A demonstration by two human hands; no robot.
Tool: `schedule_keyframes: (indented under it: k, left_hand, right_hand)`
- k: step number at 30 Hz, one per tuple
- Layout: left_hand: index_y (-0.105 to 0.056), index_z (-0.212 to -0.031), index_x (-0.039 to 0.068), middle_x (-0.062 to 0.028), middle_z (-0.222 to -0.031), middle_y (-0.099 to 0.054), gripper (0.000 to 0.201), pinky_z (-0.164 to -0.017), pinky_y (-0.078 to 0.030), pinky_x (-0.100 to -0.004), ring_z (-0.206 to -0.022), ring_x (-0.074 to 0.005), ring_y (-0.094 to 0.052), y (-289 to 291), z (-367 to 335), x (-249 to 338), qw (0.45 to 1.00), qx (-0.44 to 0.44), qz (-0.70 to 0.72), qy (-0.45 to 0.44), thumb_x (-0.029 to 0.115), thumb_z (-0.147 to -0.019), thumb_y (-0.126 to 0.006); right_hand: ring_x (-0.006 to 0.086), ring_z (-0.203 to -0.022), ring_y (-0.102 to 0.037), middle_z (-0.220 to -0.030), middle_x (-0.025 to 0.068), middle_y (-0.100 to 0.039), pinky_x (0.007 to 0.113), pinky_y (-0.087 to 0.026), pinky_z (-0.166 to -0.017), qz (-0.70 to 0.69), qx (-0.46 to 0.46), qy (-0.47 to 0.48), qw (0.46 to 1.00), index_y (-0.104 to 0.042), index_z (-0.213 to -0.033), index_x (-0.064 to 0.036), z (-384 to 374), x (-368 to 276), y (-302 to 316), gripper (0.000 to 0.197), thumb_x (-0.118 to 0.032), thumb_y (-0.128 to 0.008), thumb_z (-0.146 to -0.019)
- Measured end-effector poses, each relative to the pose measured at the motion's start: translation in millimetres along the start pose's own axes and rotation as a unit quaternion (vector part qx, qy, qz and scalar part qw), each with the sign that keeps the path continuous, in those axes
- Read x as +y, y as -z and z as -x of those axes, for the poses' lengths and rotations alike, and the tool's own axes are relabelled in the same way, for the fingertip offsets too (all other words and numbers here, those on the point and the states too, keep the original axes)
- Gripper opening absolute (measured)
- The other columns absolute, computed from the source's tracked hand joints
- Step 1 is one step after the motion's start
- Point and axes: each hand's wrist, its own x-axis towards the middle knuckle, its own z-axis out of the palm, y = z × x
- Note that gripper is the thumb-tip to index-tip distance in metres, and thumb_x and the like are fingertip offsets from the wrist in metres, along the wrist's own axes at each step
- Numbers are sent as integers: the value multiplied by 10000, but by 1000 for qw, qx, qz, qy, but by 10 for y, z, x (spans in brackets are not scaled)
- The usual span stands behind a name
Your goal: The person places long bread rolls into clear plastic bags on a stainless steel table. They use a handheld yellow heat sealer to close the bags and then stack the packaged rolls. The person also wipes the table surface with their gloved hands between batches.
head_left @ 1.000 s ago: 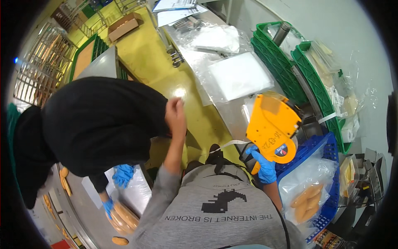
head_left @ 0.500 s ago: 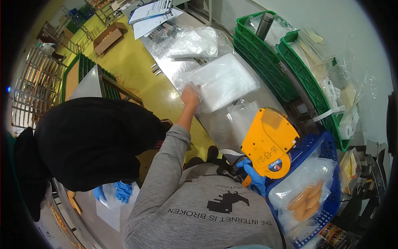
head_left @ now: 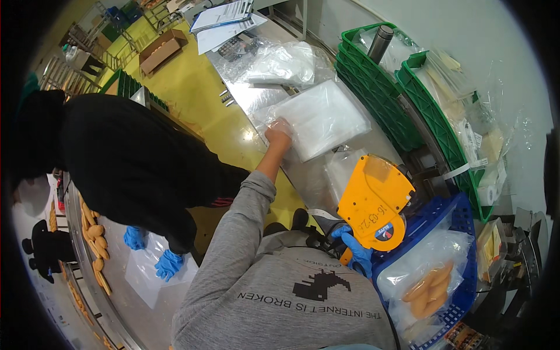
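My left hand (head_left: pixel 279 133), under a grey sleeve, is closed at the near left corner of a stack of clear plastic bags (head_left: pixel 326 119). Thin film bunches at its fingers. My right hand (head_left: pixel 357 252), in a blue glove, wraps round the handle of a yellow label gun (head_left: pixel 373 201), partly hidden beneath the gun's body. Under the gun's far side lie more clear bags (head_left: pixel 343 169) on the steel table (head_left: pixel 256 96). Close to my right side, a blue crate (head_left: pixel 464 233) holds a clear bag of bread rolls (head_left: pixel 430 291).
Green crates (head_left: pixel 379 99) with packaging stand along the wall. More wrapped bags (head_left: pixel 283 64) and clipboard papers (head_left: pixel 227 23) lie farther up the table. At left, a black-clad co-worker (head_left: pixel 134 157) with blue gloves (head_left: pixel 169 265) handles film beside bread (head_left: pixel 94 239). A cardboard box (head_left: pixel 163 51) sits beyond.
The co-worker's body and gloved hands have shifted, uncovering bread on the left table. My view has moved slightly; my left hand stays at the bags and my right keeps the label gun.
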Motion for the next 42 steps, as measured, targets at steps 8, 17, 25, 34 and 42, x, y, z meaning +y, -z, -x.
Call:
schedule_keyframes:
  k: [8,17,25,34,42]
  left_hand:
    - [-660,-763,25,-214,-820,-632,294,-717,-484,-410,-799,-333,-625,633,-639,222,981,41,64,-176,257,-806,-484]
    - [-638,-780,-7,-217,-936,-633,302,-717,-486,-382,-877,-318,-608,2973,-457,1553,959,84,-16,-270,282,-737,-564]
    - [-590,-944,-67,-184,-878,-598,315,-762,-459,-365,-823,-262,-578,4162,500,585,855,436,13,-283,227,-876,-499]
    - [-566,-900,76,3,-732,-578,213,-545,-430,-212,-604,-65,-523,2806,3500,-1327,564,303,767,38,277,-925,-501]
    - [-595,-938,26,-40,-752,-611,280,-549,-467,-222,-601,-92,-558,1946,6609,-1569,513,443,670,302,270,-932,-460]
  right_hand:
    - [195,-856,-591,-888,107,-613,314,-463,-816,-27,16,0,1000,-546,-962,1,-6,11,-70,153,31,-544,-812]
    - [215,-861,-591,-888,111,-607,321,-475,-795,-160,100,-48,981,-540,-1016,-1,-9,48,-151,253,30,-571,-767]
    - [177,-897,-574,-972,88,-595,297,-453,-809,-29,38,2,999,-519,-1101,-16,27,64,-190,292,1,-554,-812]
    - [216,-851,-596,-902,98,-599,326,-465,-802,-36,-57,85,994,-532,-1045,-17,21,106,-447,274,-19,-568,-773]
    - [263,-885,-570,-884,147,-588,369,-448,-852,34,-450,95,887,-557,-957,29,677,99,-240,262,-175,-556,-792]
